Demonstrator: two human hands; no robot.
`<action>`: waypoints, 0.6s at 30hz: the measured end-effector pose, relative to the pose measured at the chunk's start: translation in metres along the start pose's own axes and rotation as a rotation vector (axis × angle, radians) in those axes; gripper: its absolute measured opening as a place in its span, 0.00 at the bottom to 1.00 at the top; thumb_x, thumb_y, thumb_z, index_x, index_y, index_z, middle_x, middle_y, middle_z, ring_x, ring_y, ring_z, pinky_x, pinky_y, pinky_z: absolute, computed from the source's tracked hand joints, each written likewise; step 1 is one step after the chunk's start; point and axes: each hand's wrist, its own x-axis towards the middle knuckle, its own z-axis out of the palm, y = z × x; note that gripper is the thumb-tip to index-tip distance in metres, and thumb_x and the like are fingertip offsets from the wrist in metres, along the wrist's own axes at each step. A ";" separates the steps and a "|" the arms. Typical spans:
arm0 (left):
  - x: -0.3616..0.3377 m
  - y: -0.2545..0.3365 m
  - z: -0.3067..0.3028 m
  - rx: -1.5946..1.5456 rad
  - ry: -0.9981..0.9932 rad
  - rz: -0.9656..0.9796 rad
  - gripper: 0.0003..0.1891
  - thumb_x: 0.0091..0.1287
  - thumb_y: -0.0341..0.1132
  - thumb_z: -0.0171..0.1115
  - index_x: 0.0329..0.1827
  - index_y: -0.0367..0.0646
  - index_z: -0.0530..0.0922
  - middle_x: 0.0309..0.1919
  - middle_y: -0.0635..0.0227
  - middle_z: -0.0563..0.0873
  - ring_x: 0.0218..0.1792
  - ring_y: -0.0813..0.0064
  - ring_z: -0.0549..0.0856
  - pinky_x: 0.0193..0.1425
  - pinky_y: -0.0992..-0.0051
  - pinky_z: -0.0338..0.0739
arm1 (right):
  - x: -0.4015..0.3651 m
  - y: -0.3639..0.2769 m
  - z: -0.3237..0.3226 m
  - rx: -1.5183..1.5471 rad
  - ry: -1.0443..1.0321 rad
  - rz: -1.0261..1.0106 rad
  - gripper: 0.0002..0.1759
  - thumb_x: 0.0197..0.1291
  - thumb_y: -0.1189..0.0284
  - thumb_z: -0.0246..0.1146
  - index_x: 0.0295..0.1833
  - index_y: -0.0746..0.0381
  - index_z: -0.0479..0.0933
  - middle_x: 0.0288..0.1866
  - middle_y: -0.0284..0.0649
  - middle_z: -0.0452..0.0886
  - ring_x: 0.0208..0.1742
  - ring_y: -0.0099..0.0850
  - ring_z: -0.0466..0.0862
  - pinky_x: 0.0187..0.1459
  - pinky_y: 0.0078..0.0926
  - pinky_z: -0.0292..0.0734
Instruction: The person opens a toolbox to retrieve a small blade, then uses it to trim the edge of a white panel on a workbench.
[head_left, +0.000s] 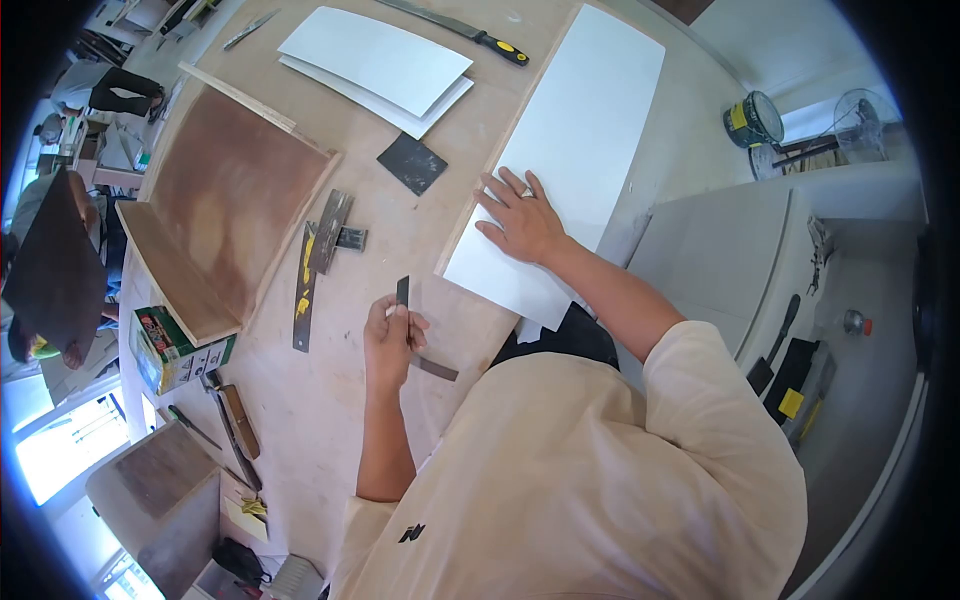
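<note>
One long white panel (pixel 590 120) lies to the right of the left hand (pixel 393 335), its long axis running forward and slanting rightward. The right hand (pixel 525 220), nearer, rests spread upon it, grasping nothing; the left pinches a thin dark strip (pixel 403 290).

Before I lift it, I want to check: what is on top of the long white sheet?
The right hand rests on the long white sheet, palm down, and its forearm passes over the nearer end. The surface covered by the hand and forearm cannot be seen.
</note>
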 end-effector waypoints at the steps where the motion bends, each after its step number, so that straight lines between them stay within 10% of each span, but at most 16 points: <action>1: -0.006 -0.006 -0.002 -0.096 0.004 -0.014 0.11 0.81 0.33 0.51 0.60 0.38 0.71 0.31 0.63 0.87 0.25 0.76 0.81 0.31 0.77 0.74 | 0.001 0.001 0.001 -0.007 0.000 -0.003 0.30 0.75 0.49 0.53 0.75 0.52 0.72 0.82 0.38 0.63 0.85 0.40 0.55 0.83 0.54 0.42; 18: -0.022 -0.003 0.027 -0.542 0.047 -0.069 0.05 0.80 0.34 0.55 0.49 0.42 0.75 0.39 0.67 0.82 0.34 0.76 0.82 0.37 0.74 0.79 | -0.002 -0.002 -0.001 0.078 -0.136 -0.179 0.29 0.75 0.49 0.50 0.74 0.51 0.72 0.82 0.37 0.62 0.85 0.37 0.55 0.83 0.56 0.39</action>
